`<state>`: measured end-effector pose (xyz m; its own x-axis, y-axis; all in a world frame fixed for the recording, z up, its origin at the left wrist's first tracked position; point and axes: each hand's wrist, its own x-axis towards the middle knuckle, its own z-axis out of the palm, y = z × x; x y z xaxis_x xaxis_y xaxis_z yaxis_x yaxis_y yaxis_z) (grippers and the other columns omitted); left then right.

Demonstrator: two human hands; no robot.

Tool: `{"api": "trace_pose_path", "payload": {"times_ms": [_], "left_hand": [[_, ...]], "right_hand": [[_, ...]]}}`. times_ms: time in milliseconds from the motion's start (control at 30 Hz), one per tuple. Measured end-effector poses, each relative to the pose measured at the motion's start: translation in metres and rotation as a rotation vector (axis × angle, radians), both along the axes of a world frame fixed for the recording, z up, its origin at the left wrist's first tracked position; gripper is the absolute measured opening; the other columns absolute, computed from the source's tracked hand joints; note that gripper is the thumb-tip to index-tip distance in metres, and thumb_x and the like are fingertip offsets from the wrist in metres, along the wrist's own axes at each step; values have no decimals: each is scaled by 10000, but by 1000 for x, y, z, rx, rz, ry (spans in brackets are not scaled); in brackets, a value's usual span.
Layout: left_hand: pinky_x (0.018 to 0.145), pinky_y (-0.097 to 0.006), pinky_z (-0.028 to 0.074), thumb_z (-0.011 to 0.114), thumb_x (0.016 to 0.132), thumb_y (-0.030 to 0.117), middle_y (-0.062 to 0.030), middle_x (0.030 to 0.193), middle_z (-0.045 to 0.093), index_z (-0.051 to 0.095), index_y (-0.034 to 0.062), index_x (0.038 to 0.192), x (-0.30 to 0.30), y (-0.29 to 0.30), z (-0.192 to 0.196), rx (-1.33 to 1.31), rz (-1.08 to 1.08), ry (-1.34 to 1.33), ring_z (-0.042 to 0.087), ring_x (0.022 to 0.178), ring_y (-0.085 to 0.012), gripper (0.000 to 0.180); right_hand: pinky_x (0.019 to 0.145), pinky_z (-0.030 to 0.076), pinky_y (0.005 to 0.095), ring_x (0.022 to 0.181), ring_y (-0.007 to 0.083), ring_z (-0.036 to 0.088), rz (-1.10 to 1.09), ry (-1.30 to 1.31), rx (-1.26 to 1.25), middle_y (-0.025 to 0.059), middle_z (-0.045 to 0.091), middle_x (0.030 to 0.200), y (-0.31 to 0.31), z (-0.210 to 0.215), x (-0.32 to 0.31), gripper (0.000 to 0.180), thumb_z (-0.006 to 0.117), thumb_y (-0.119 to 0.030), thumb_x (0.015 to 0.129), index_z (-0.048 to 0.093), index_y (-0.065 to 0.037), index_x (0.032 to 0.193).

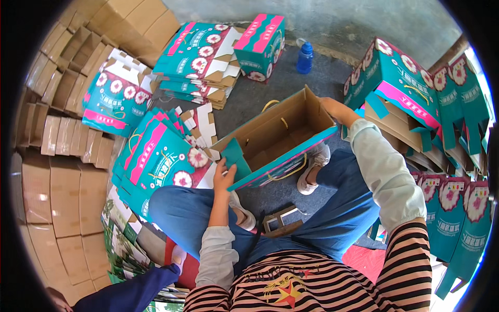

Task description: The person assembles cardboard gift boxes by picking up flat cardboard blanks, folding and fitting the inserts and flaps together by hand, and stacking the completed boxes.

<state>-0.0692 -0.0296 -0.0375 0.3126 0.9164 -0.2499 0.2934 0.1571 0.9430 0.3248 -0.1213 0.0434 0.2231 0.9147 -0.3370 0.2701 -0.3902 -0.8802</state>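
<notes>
Head view: person sits on the floor with one open teal carton (275,138) across the knees, brown inside showing, mouth up. Left hand (223,179) pinches the near-left end flap (235,156), fingers closed on the card, thumb on the inner side. Right hand (337,110) grips the far-right top edge, fingers curled over the rim; fingertips hidden behind the wall, so exact closure can't be confirmed beyond a hold. Carton sits between both sets of fingers, tilted toward the left hand. Risks, my read: the held flap is thin card, so a hard pinch may crease or tear it at the fold; the carton only rests on the legs, so letting go on the right may swing it off the knees; the yellow cord handle (288,169) hanging below the left fingers could snag on the shoe (314,169). Counts: one carton in hand, one blue bottle (304,57) far beyond the right fingers, one standing assembled teal box (260,47) past it. Flat teal blanks (156,156) just left of the left fingers: a fanned stack, too overlapped to count. Plain brown boxes (62,192) further left: dozens, uncountable.
</notes>
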Motion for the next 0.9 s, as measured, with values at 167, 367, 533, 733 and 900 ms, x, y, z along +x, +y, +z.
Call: {"api": "trace_pose_path", "payload": {"times_ms": [167,367,533,733,900], "left_hand": [[689,-280,463,651,790,233,-135,1010,567,471,32,1218,1,-10,20,18,-5,0,565,875,-189,506],[719,-321,463,630,786,311,-193,1053,523,459,68,1248,-2,-12,26,304,-17,231,565,865,-234,549],[907,-448,376,631,752,394,-307,1205,384,454,63,1253,6,-17,25,490,-159,519,433,1087,-431,626],[969,-474,308,593,753,483,-323,1332,256,486,43,1220,22,-19,36,623,-210,670,325,1198,-446,650],[989,-495,265,567,769,491,-282,1340,275,529,41,1172,19,-19,29,816,-208,741,274,1231,-429,605]], "right_hand": [[906,366,403,1117,277,461,-183,262,-121,117,490,1246,3,17,-11,694,288,-629,854,464,-95,1261],[893,366,438,1085,288,475,-303,310,-165,137,487,1238,8,20,-24,655,330,-607,854,484,-93,1229],[875,386,445,1091,315,489,-314,169,-119,165,508,1209,19,8,-21,615,354,-562,862,519,-60,1176],[840,420,372,985,314,566,-103,-493,-21,205,612,980,25,3,-10,635,392,-549,839,586,18,1048],[716,455,371,785,291,616,-183,-403,-97,167,637,815,34,14,-20,659,416,-604,796,627,8,921]]}}
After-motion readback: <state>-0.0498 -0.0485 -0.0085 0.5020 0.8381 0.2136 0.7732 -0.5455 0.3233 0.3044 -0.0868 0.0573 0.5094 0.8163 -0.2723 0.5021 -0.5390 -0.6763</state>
